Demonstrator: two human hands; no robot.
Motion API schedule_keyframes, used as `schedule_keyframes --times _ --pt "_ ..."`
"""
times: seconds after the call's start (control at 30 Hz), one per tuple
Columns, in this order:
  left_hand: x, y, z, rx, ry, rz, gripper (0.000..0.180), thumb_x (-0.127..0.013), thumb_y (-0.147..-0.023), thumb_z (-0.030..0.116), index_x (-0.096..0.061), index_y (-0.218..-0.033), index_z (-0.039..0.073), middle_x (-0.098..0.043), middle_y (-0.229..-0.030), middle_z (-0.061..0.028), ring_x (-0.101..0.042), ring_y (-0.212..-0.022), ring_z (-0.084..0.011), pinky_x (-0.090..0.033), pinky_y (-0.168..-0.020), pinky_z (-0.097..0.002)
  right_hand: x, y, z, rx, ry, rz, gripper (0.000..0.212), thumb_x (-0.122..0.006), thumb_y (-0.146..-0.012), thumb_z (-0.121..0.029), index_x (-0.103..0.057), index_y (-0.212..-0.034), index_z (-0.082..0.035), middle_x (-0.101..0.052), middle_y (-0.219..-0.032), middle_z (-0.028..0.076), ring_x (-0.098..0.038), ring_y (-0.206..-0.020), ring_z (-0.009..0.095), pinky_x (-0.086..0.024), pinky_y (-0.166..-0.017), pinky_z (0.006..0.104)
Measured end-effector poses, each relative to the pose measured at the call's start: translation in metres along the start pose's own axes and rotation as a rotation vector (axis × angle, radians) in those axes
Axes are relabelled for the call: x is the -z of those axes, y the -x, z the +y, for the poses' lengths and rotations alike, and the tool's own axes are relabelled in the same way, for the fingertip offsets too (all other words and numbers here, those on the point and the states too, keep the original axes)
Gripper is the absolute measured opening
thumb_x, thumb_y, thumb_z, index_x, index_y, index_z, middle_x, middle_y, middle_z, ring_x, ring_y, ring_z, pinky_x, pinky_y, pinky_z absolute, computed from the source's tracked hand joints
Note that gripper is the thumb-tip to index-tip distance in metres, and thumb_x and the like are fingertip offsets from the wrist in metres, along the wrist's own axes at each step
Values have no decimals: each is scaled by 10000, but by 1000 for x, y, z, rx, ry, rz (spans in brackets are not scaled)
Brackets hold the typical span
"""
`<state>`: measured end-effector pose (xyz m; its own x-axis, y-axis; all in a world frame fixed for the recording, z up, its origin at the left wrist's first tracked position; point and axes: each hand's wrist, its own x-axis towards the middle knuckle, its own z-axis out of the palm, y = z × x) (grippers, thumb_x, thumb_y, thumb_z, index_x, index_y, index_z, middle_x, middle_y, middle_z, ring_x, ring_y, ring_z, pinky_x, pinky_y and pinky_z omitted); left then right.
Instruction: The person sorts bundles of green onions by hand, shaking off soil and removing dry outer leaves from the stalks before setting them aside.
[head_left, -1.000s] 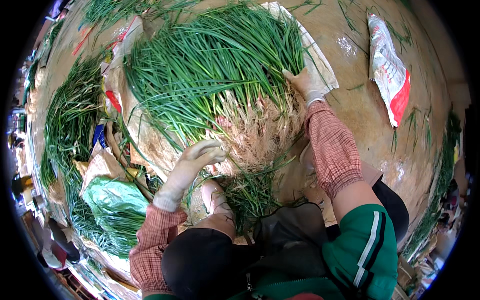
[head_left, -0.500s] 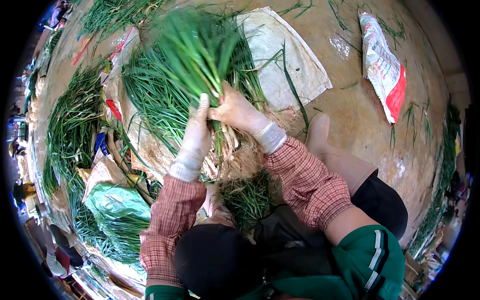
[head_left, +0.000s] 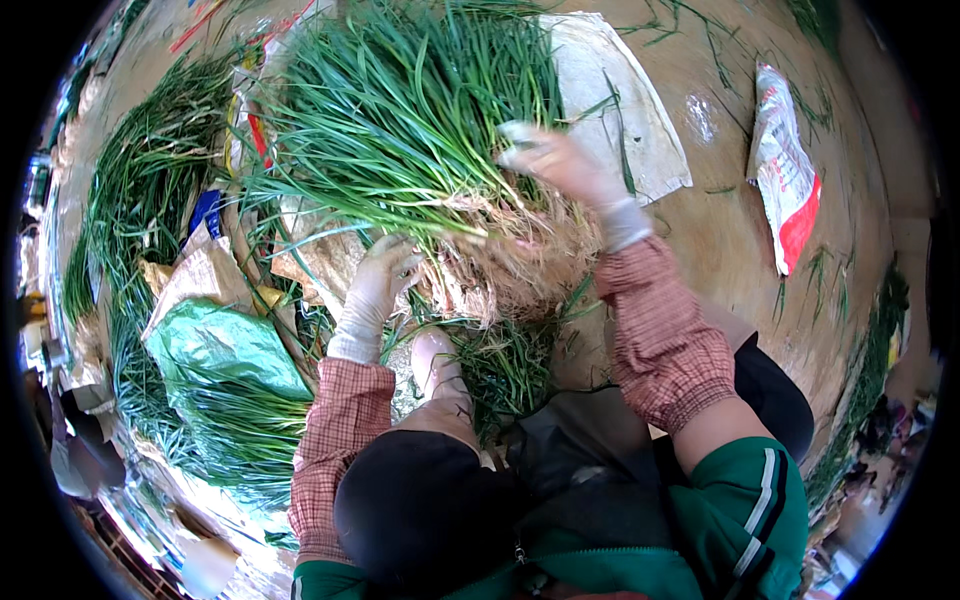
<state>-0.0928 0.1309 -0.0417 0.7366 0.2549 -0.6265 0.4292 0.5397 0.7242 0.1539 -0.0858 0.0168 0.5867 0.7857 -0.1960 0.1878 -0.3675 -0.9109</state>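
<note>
A big heap of green onions lies before me, leaves pointing away and to the left. Their pale, tangled roots face my feet. My left hand, in a whitish glove, is at the near left edge of the heap, fingers apart and slightly curved beside the stems and roots. My right hand, gloved too and a little blurred, hovers over the heap's right side with thumb and fingers spread. No bunch is held in either hand.
A flattened white sack lies right of the heap, and a white and red bag farther right. More green onions lie at left, near a green plastic sheet. My boot stands close to the roots.
The bunch of green onions that both hands held up has been let go and now lies in the heap. My hands have moved apart, the right one to the right and upward.
</note>
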Motion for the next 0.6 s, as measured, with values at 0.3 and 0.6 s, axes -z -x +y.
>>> schedule_keyframes --times 0.3,0.6 --pt "-9 13 -40 200 295 -92 254 -567 -877 55 -519 -1120 -2 -561 -1174 -157 -595 -1078 -317 -541 -824 -383 42 -35 146 -343 640 230 351 -618 -863 -307 -656 -1035 -3 -660 -1059 171 -630 -953 270 -470 -878 306" --pt "-24 21 -35 159 839 -323 304 -512 -964 246 -485 -1191 45 -590 -1150 -153 -589 -1057 -316 -473 -913 -560 43 16 55 -223 -848 256 322 -560 -918 -123 -567 -1200 30 -624 -1086 100 -582 -946 174 -480 -923 319"
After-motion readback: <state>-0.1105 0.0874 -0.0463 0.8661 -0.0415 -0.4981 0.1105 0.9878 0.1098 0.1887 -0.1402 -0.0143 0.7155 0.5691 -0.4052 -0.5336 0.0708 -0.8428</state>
